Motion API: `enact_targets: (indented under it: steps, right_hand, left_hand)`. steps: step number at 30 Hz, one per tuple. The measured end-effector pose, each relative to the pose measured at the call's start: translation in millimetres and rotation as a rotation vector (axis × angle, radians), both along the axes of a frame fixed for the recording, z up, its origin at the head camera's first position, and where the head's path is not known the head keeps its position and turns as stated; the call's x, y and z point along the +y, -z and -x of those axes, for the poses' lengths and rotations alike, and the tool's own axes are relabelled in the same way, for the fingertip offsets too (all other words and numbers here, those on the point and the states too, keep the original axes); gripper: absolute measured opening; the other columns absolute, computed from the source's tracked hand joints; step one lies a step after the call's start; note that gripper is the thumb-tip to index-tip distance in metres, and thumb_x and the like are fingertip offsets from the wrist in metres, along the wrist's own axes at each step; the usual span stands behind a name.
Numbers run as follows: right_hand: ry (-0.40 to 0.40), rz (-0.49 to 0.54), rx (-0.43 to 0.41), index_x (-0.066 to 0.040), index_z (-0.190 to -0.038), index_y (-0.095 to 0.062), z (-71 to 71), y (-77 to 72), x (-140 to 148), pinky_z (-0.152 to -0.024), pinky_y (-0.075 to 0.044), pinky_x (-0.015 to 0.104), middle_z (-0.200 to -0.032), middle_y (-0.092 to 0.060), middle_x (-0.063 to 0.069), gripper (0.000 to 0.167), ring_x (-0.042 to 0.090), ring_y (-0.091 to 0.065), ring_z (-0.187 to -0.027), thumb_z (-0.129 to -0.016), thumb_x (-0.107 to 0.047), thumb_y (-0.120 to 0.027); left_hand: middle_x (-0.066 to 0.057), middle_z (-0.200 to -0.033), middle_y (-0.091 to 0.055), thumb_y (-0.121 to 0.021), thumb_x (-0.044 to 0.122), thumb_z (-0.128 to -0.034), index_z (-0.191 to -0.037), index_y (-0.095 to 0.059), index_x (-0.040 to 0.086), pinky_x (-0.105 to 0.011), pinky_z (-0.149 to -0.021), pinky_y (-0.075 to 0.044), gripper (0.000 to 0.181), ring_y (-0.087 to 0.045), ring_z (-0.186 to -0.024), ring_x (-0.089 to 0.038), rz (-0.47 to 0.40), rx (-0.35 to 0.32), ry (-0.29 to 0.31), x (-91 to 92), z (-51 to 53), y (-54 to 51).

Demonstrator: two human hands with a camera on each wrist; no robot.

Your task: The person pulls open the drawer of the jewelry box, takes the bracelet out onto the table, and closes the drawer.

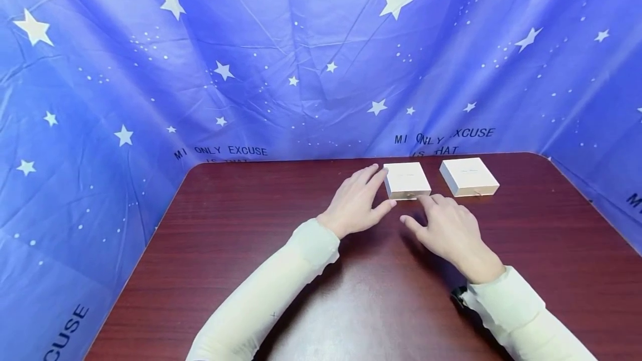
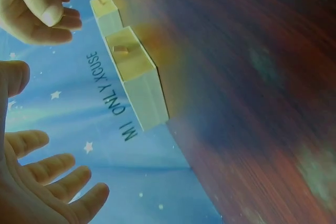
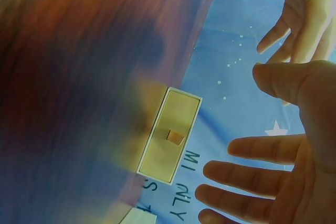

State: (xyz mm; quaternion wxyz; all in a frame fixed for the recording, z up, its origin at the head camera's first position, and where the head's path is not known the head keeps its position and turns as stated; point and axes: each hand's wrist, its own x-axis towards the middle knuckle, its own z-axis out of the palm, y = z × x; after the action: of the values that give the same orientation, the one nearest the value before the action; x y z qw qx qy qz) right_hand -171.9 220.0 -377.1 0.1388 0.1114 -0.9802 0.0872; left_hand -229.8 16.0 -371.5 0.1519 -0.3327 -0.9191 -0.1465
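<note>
Two small white drawer-style boxes lie on the dark red wooden table point(image 1: 241, 249) near its far edge. The left box point(image 1: 407, 176) has faint print on its lid and a small pull tab point(image 3: 175, 137) on its front face. My left hand point(image 1: 357, 202) hovers beside this box's left side, fingers spread and holding nothing; the left wrist view shows a gap between them. Just in front of the same box is my right hand point(image 1: 448, 228), raised over the table with fingers slightly bent and apart. The right box point(image 1: 470, 176) sits a short way off, untouched.
A blue curtain point(image 1: 301, 43) with white stars and black lettering hangs behind the table and along both sides. Close behind the boxes runs the table's far edge. White sleeves point(image 1: 271, 288) cover both forearms, and something black shows at the right cuff.
</note>
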Motion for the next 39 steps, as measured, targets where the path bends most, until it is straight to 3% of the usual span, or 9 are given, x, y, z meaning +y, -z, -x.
enact_targets:
  steps: [6,14,23,31,39]
  right_hand:
    - [0.018,-0.007,0.008,-0.003,-0.113,-0.060,0.7,1.0,7.8,-0.063,-0.045,0.057,-0.099,-0.063,0.021,0.051,0.043,-0.060,-0.083,-0.086,-0.046,-0.063]
    - [0.046,-0.022,-0.014,-0.002,-0.109,-0.063,6.1,1.6,17.1,-0.054,-0.043,0.055,-0.091,-0.065,0.024,0.051,0.044,-0.060,-0.069,-0.085,-0.048,-0.063]
    - [0.074,0.002,-0.055,-0.003,-0.107,-0.064,16.3,2.4,21.8,-0.045,-0.040,0.051,-0.083,-0.065,0.022,0.047,0.042,-0.060,-0.064,-0.085,-0.045,-0.064]
    - [0.062,0.035,-0.025,-0.005,-0.092,-0.063,32.6,3.7,18.6,-0.040,-0.035,0.045,-0.065,-0.058,0.007,0.034,0.034,-0.056,-0.055,-0.083,-0.037,-0.067]
    - [0.033,0.034,-0.001,-0.007,-0.085,-0.062,46.0,5.8,14.6,-0.043,-0.039,0.047,-0.064,-0.059,0.004,0.024,0.035,-0.058,-0.058,-0.084,-0.031,-0.068]
  left_hand:
    - [-0.009,-0.147,-0.039,-0.051,0.048,-0.0940,-0.144,-0.041,0.016,-0.038,-0.103,-0.038,0.060,-0.040,-0.132,-0.024,0.087,-0.029,0.028,23.5,7.5,1.9]
    - [-0.007,-0.149,-0.037,-0.048,0.045,-0.0962,-0.146,-0.039,0.019,-0.036,-0.103,-0.038,0.057,-0.040,-0.133,-0.023,0.132,-0.113,0.040,43.7,15.1,2.8]
    - [-0.005,-0.149,-0.037,-0.045,0.041,-0.0981,-0.145,-0.040,0.021,-0.034,-0.104,-0.037,0.052,-0.038,-0.134,-0.021,0.141,-0.175,-0.017,55.2,34.2,3.9]
    - [-0.003,-0.149,-0.036,-0.044,0.038,-0.0992,-0.144,-0.042,0.023,-0.034,-0.103,-0.038,0.048,-0.038,-0.134,-0.020,0.165,-0.232,-0.078,61.7,49.1,10.0]
    - [-0.004,-0.149,-0.037,-0.044,0.034,-0.0997,-0.143,-0.044,0.021,-0.036,-0.102,-0.039,0.045,-0.040,-0.132,-0.023,0.159,-0.251,-0.105,60.2,59.6,18.8]
